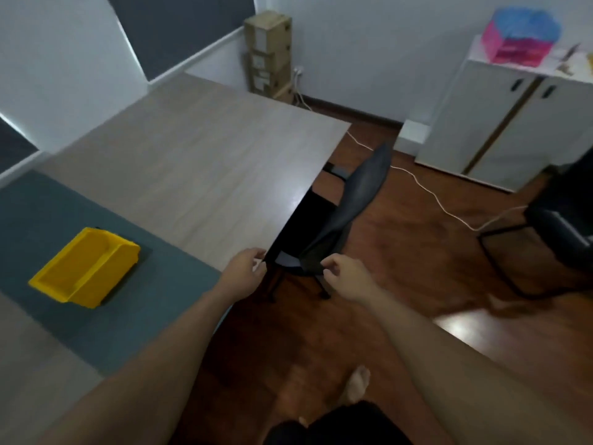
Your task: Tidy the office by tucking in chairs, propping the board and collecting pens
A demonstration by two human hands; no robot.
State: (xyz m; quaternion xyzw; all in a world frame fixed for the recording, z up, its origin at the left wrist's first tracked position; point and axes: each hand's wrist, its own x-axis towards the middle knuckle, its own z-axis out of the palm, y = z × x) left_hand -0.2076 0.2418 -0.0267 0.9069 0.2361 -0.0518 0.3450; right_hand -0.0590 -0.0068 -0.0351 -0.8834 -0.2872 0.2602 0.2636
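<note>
A black chair (359, 191) stands at the right side of the wooden table (199, 162), its seat partly under the tabletop and its backrest leaning out over the floor. My left hand (247, 269) is at the table's edge by the chair's near corner, fingers apart, with no clear hold on anything. My right hand (345, 273) is curled at the near end of the backrest and touches it; a firm grip does not show. A yellow bin (85, 268) sits on a grey mat (35, 213) on the table. No pens or board are in view.
A second black chair (558, 220) stands on the wooden floor at the right. A white cable (433, 194) runs across the floor. A white cabinet (500, 123) with a pink and blue tray is at the back right. Cardboard boxes (268, 56) are stacked in the corner.
</note>
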